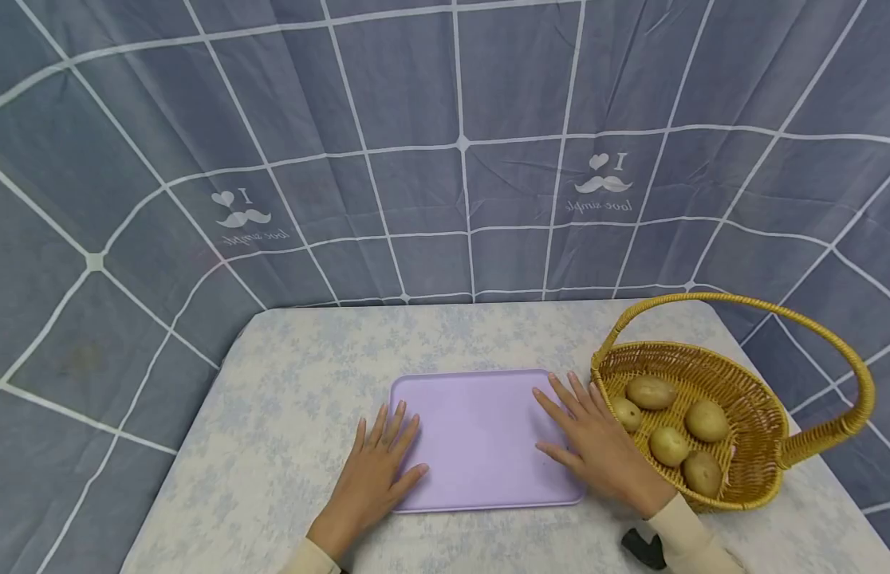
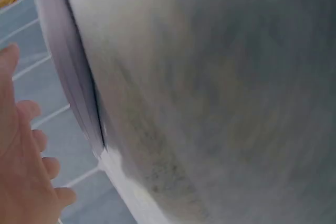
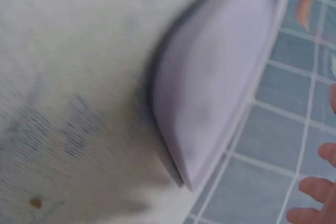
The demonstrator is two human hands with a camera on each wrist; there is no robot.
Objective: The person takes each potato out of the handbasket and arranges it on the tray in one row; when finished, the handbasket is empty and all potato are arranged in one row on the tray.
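Right on the middle stretch of the counter [image 1: 301, 399] sat a light purple tray [image 1: 481, 442], lying flat with a low raised rim, and pretty much everything else was arranged around it. At the tray's left side was the person's left hand [image 1: 376, 470], palm down, fingers straight and fanned out, thumb pointing in over the tray. Over on the tray's right side the right hand [image 1: 599, 446] did about the same thing, fingers spread and reaching in over the edge. Neither one was gripping anything, and honestly I couldn't tell if either was actually touching the tray.

Just to the right of the tray stood a yellow-brown wicker basket [image 1: 764, 438] with a tall arched handle, right beside the right hand. Five potatoes [image 1: 651, 392] showed inside it. Nearer the person than the tray's right corner, a small black object [image 1: 642, 548] poked out next to the cream right sleeve [image 1: 678, 522]; couldn't make out what it was. Beyond the tray, past the far edge of the counter, hung a blue-grey cloth [image 1: 395, 191] with white grid lines and backwards "love simple" lettering.
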